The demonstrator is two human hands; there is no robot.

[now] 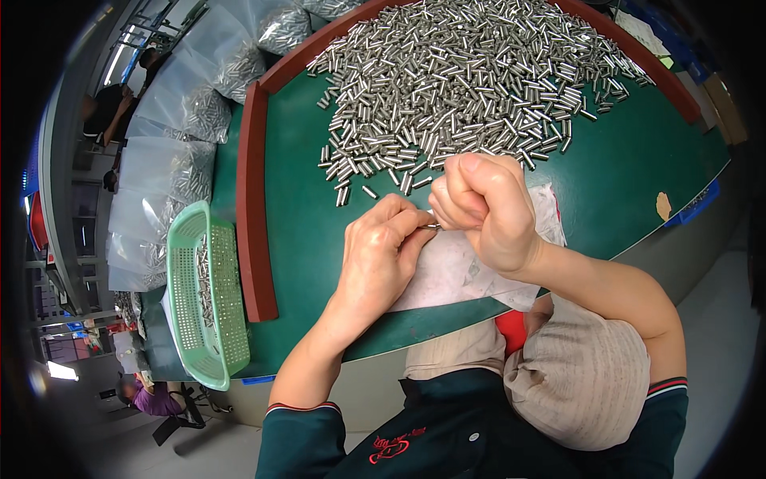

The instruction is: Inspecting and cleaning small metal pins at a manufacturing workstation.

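My left hand (381, 246) is closed in a pinch on a small metal pin (432, 227), whose shiny end shows at the fingertips. Close beside it, my right hand (493, 209) is curled into a fist near the pin; whatever its fingers may hold is hidden. Both hands are above a stained white sheet (439, 275) on the green tabletop (303, 199). Beyond them spreads a large heap of short, shiny metal pins (471, 80), with a few loose ones at its near edge.
A dark red wooden rail (255, 199) borders the heap. To its left stands a pale green perforated basket (227, 303) with some pins inside. Clear plastic bags of metal parts (179, 172) line the far left. A blue tray (698, 206) sits at the right edge. Other people are in the background.
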